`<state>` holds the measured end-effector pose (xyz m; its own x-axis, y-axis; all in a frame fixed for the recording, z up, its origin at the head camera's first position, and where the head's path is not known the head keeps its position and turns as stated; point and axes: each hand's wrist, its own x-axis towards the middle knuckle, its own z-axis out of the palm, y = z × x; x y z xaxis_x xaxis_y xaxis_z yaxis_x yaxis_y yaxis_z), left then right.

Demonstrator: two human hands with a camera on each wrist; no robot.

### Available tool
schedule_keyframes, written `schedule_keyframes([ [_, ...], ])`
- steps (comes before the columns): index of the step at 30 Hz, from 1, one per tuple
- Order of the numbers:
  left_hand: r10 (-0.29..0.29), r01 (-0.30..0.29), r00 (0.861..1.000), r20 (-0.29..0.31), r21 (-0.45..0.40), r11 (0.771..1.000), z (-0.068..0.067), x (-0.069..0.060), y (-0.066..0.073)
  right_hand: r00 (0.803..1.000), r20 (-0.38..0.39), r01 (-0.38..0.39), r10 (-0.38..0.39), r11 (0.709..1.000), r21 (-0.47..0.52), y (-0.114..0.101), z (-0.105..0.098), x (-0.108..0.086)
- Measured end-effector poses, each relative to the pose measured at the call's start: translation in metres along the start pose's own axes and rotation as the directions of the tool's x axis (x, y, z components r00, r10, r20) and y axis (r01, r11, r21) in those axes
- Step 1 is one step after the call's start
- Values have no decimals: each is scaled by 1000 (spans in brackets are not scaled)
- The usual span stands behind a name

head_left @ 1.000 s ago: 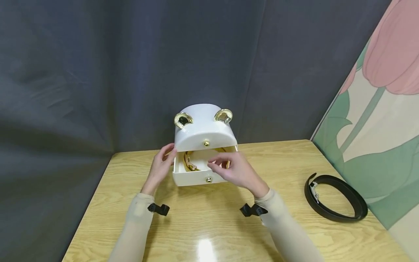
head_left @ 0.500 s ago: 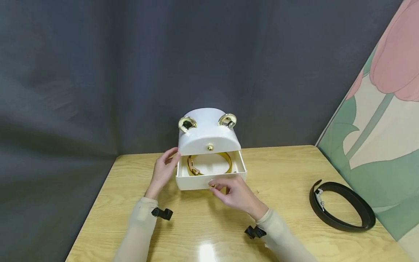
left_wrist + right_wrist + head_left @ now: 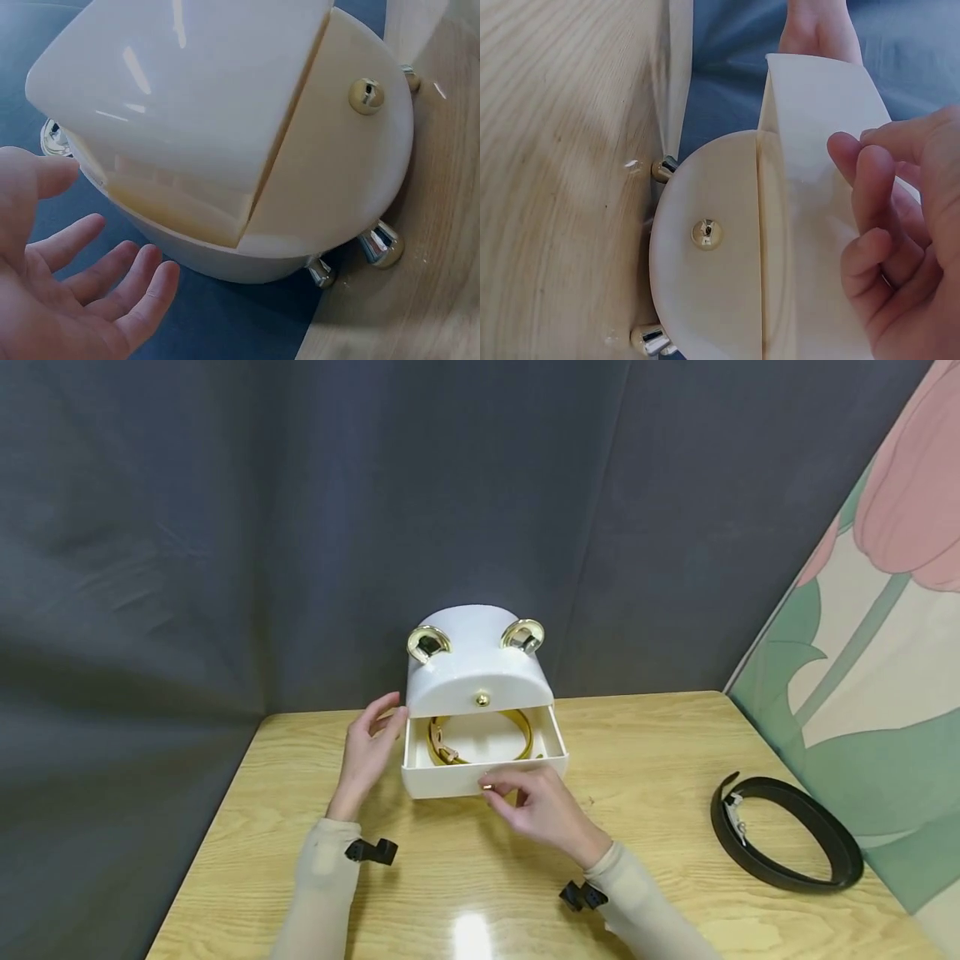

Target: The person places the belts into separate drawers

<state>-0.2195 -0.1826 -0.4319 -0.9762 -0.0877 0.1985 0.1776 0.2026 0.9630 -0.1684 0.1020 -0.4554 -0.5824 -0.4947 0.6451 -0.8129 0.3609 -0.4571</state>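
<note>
A white rounded box [image 3: 472,656] has its lower drawer [image 3: 442,783] pulled out. Inside lies a coiled yellow belt [image 3: 528,735] with a buckle at its left. My right hand [image 3: 547,806] pinches the drawer's gold knob [image 3: 487,787] between thumb and index finger; the pinching fingers [image 3: 844,154] hide it in the right wrist view. Beside the box's left side, my left hand [image 3: 366,760] has its thumb close to the edge; contact cannot be told. Its fingers [image 3: 150,300] are loosely bent and hold nothing in the left wrist view.
A coiled black belt [image 3: 783,831] with a silver buckle lies on the wooden table [image 3: 645,760] at the right. A dark curtain [image 3: 420,485] hangs behind the box; a tulip-patterned cloth [image 3: 892,693] is at the right. Two gold-rimmed round pieces [image 3: 428,644] [image 3: 522,636] top the box.
My right hand has moved from above the drawer to its front and taken hold of the knob. The drawer stays pulled out. My left hand remains beside the box.
</note>
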Motion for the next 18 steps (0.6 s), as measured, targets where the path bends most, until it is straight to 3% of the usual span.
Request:
schedule_keyframes([
  [12,17,-19,999,30,48,999,7,2,4,997,40,-68,68,998,4,-5,-6,1],
  [18,25,-28,999,48,61,998,6,2,4,998,30,-49,50,998,-34,-5,-7,5],
])
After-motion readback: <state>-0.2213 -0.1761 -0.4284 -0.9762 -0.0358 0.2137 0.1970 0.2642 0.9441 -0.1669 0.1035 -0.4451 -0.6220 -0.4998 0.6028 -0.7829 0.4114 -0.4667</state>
